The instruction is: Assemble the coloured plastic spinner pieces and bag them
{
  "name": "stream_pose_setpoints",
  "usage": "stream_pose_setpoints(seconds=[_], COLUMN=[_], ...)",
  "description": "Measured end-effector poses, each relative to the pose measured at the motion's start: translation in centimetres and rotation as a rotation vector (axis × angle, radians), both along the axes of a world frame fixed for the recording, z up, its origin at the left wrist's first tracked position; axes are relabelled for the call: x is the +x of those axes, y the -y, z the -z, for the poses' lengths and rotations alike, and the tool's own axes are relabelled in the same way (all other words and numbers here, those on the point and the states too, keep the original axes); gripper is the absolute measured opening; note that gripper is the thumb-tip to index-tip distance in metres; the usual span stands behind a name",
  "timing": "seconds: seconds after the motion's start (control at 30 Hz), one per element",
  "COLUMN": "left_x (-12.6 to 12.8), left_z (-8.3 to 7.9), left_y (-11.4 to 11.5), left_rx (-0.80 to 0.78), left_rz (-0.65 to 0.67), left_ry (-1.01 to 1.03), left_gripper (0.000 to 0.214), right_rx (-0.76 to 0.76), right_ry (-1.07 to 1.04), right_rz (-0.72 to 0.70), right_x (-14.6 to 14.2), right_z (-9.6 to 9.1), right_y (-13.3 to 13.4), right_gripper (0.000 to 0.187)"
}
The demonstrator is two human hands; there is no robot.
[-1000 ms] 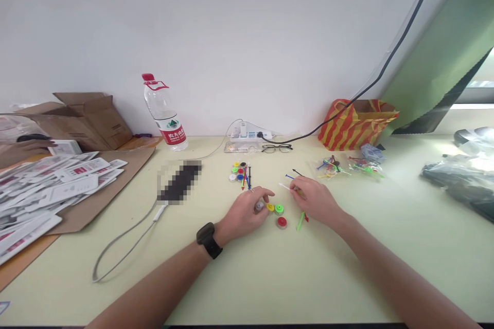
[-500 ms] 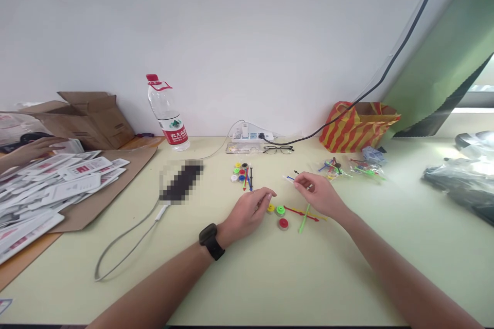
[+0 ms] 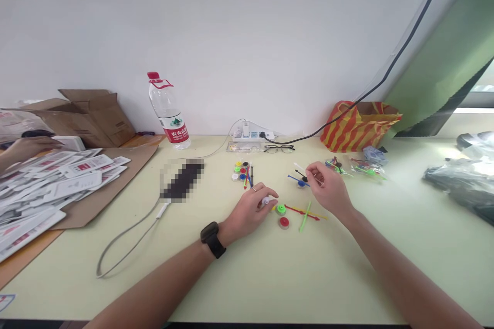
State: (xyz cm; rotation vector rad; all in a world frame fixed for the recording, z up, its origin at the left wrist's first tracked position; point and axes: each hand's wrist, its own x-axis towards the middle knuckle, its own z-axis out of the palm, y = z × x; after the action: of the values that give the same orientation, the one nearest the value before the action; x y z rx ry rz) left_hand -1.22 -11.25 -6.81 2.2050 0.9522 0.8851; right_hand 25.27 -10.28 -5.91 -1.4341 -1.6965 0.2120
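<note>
My left hand [image 3: 249, 211], with a watch and a ring, is closed in a pinch around a small white round plastic base [image 3: 265, 200]. My right hand [image 3: 328, 187] is closed, its fingertips pinching a thin white plastic arrow [image 3: 298, 166]. Beside those fingers a black arrow [image 3: 299, 172] and a blue arrow [image 3: 294, 178] lie near a blue round base [image 3: 301, 184]. Between the hands are a green base [image 3: 281, 209] and a red base [image 3: 284, 222], and a yellow one is partly hidden. A red arrow [image 3: 303, 212] and a green arrow [image 3: 305, 217] lie crossed.
Further back is a group of coloured bases and arrows [image 3: 243, 171]. Glasses [image 3: 278, 148], a power strip [image 3: 252, 136], a water bottle [image 3: 173, 118] and a striped bag [image 3: 357, 128] stand along the wall. Left are a pixelated dark object [image 3: 183, 180], a cable, packets [image 3: 73, 180] and another person's hand [image 3: 27, 149].
A white base now shows in my left fingers. My right hand has moved slightly right and up with the white arrow, uncovering the blue base. The other person's hand shifted a little.
</note>
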Motion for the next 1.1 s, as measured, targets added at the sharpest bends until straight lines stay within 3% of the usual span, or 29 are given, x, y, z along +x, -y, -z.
stream_pose_setpoints(seconds=[0.3, 0.5, 0.7, 0.9, 1.1], left_x=[0.3, 0.3, 0.3, 0.5, 0.5], left_z=[0.3, 0.7, 0.7, -0.3, -0.1], left_y=[-0.5, -0.9, -0.9, -0.4, -0.3], left_rx=[-0.058, -0.15, -0.23, -0.212, -0.209], left_rz=[-0.047, -0.083, -0.044, -0.013, 0.009], left_ry=[0.187, 0.233, 0.301, 0.267, 0.255], left_gripper=[0.021, 0.028, 0.032, 0.03, 0.029], right_rx=[-0.162, -0.102, -0.017, -0.134, -0.214], right_ry=[-0.108, -0.151, -0.162, -0.196, -0.198], right_rz=[-0.194, -0.392, -0.43, -0.522, -0.567], right_x=[-2.9, -4.1, -4.7, -4.9, -5.0], right_z=[1.1, 0.9, 0.6, 0.6, 1.1], right_y=[1.3, 2.1, 2.5, 2.9, 2.8], right_gripper=[0.016, 0.016, 0.021, 0.02, 0.023])
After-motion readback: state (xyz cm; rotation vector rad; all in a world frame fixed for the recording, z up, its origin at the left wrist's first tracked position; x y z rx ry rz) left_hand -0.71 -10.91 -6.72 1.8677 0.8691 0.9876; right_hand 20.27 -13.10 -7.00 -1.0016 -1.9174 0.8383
